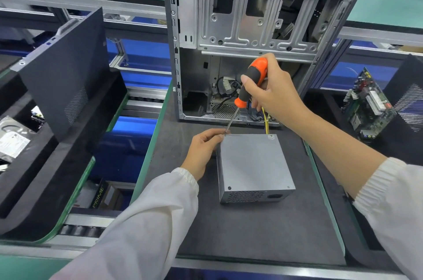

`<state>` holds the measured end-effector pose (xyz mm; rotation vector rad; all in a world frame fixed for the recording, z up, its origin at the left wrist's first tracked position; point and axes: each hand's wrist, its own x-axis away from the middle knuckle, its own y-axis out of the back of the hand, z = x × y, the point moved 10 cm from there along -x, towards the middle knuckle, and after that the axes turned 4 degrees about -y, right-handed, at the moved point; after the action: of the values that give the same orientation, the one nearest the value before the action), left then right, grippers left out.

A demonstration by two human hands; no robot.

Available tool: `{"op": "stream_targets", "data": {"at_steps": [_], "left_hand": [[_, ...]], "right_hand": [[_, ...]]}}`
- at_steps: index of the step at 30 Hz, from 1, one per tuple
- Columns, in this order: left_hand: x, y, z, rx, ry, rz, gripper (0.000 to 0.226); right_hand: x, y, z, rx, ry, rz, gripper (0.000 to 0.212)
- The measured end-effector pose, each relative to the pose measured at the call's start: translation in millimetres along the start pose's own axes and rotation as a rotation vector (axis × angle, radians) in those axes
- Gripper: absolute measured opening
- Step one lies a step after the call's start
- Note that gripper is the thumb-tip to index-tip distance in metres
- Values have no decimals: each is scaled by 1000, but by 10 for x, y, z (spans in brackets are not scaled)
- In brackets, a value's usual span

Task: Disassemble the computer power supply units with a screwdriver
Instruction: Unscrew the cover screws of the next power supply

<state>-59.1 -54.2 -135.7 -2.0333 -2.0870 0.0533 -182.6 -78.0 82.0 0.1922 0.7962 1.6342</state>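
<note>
Power supply unit [255, 166] sits lower centre on my dark mat [251, 234]. My right hand [272, 94] grips the screwdriver [250, 87], tip at its upper-left corner; my left hand [203, 149] pinches beside the tip. Tilted, it may slip and jab those fingers.

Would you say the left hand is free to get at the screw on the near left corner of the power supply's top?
Probably yes: that screw lies bare on the power supply, nothing over it, and the left hand already rests beside the box.

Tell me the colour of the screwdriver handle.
Orange and black, on the screwdriver held in the right hand; the head view shows it.
</note>
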Motion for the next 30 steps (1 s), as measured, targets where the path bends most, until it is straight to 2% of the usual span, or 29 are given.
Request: {"op": "stream_targets", "data": {"at_steps": [10,15,23,30], "left_hand": [[2,2,-7,-15,-1,-4,24],[-6,-11,-79,32,-22,25,23],[-104,40,-471,-156,-145,80,31],[-103,20,-353,-322,-106,139,22]], "right_hand": [[-22,-29,7,66,-18,11,27],[-161,-51,35,129,-62,130,31],[-391,-51,142,496,-145,356,41],[-408,-114,249,548,-69,345,34]]}}
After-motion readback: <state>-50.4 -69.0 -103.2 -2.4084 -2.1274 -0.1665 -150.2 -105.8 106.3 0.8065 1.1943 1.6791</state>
